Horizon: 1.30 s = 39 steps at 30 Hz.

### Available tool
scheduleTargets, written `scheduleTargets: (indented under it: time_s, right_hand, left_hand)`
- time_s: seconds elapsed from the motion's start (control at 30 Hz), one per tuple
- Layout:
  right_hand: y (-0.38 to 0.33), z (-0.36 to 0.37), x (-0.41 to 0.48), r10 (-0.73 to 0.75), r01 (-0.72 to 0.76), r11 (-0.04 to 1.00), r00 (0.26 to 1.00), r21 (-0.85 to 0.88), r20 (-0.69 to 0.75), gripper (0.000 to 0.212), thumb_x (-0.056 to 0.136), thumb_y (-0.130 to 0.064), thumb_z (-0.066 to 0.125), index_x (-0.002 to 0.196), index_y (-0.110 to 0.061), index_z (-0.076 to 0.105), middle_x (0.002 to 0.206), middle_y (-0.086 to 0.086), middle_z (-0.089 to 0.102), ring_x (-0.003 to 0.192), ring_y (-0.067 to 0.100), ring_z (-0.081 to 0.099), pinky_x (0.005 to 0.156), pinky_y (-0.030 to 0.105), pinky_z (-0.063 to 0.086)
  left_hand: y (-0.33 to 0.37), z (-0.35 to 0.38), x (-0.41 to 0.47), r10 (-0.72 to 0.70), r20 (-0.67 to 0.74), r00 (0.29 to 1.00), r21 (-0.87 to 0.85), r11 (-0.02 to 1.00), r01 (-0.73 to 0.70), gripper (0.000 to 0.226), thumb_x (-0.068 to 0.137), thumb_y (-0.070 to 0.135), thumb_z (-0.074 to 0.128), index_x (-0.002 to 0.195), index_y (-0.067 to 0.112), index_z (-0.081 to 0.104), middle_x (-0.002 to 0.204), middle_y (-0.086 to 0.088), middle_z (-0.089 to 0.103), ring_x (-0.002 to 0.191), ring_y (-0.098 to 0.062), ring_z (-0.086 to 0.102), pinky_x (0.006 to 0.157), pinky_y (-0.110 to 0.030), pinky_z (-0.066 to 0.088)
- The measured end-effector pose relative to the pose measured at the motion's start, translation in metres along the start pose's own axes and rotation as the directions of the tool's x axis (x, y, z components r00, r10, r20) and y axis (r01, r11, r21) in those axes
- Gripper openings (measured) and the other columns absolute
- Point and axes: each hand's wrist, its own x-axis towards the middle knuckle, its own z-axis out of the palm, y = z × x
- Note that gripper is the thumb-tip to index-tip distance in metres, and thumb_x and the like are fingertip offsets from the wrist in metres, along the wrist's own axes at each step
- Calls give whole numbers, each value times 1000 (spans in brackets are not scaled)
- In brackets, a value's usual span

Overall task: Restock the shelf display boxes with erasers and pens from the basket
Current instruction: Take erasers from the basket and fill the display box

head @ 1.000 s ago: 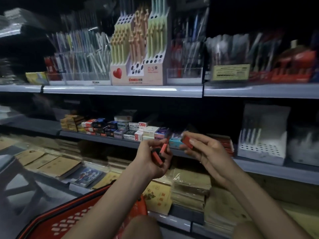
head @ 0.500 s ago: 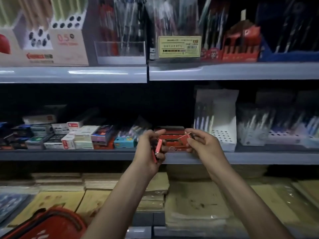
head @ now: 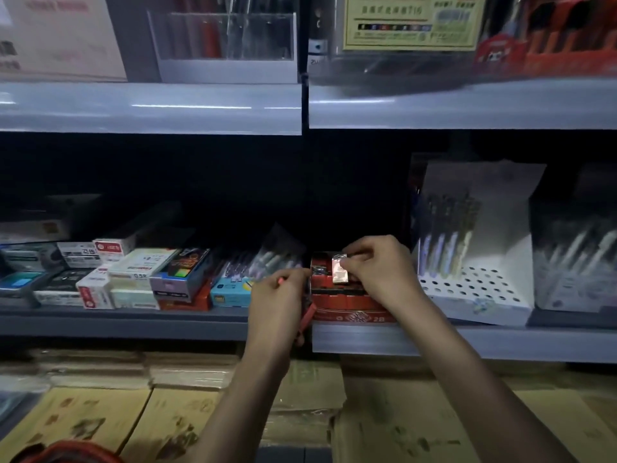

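2B on red display box (head: 349, 315); 0.5 on white box (head: 135, 267).

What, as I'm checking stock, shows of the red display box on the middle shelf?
The red display box looks like cardboard, its front marked 2B. It sits open-topped at the middle shelf's front edge, beside the white pen stand. Red-wrapped pieces fill it in rows. The right hand pinches a pale eraser over it.
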Motion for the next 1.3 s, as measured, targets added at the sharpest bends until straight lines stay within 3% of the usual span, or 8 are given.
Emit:
scheduleTargets:
  time_s: [0.13, 0.3, 0.47, 0.67, 0.87, 0.97, 1.3]
  right_hand:
    - [5, 9, 5, -15, 12, 992, 1000, -129, -24, 19, 91, -19, 75, 110, -21, 76, 89, -9, 70, 78, 1, 62, 62, 7, 40]
    - [6, 4, -1, 10, -5, 986, 1000, -164, 28, 19, 87, -27, 81, 104, -26, 75, 79, -11, 69, 74, 0, 64, 58, 13, 41]
    - [2, 7, -5, 2, 25, 960, 995, -279, 97, 31, 88, -31, 80, 118, -24, 72, 93, -14, 64, 85, 5, 62, 73, 23, 51]
    - [2, 13, 2, -44, 66, 956, 996, -285, 84, 31, 94, -19, 71, 125, -21, 70, 102, -7, 68, 98, 12, 65, 84, 28, 54]
    - [5, 18, 5, -55, 64, 966, 998, -249, 43, 13, 94, -14, 71, 100, -25, 73, 94, -7, 69, 84, 9, 65, 74, 28, 56]
    - [4, 17, 4, -60, 68, 969, 997, -238, 44, 12, 96, -17, 70, 104, -25, 74, 91, -6, 65, 84, 13, 65, 67, 27, 53]
    - [3, 16, -1, -110, 113, 946, 994, -305, 26, 18, 97, -17, 68, 109, -27, 75, 113, -3, 71, 99, 15, 66, 78, 29, 54]
  left_hand:
    - [-3, 0, 2, -6, 9, 1000, 10, 1000, 6, 24, 102, 30, 54, 98, 18, 75, 76, -9, 67, 56, -14, 56, 38, -22, 32]
    - [-5, 0, 7, -60, 3, 998, 32, 998, 60, 26, 100, 30, 54, 99, 14, 75, 66, -4, 62, 46, -10, 52, 36, -21, 32]
    - [-13, 0, 12, -88, -11, 996, 121, 989, 89, 29, 96, 29, 58, 81, 6, 67, 53, 1, 55, 41, -12, 48, 39, -22, 33]
    - [-15, -2, 14, -63, -17, 998, 167, 984, 65, 35, 96, 33, 57, 94, 1, 70, 60, -4, 61, 48, -17, 51, 41, -23, 34]
    - [-5, -3, 6, -45, 9, 999, 23, 999, 44, 30, 102, 28, 53, 101, 6, 73, 64, -4, 65, 43, -6, 55, 36, -19, 33]
    - [-2, -5, 3, -33, 7, 999, -47, 998, 33, 26, 103, 27, 52, 100, 14, 75, 61, 1, 64, 46, -4, 57, 38, -20, 34]
    - [-2, -5, 2, -131, 63, 989, -315, 938, 144, 27, 99, 27, 53, 105, 12, 75, 72, -7, 60, 56, -16, 51, 38, -23, 32]
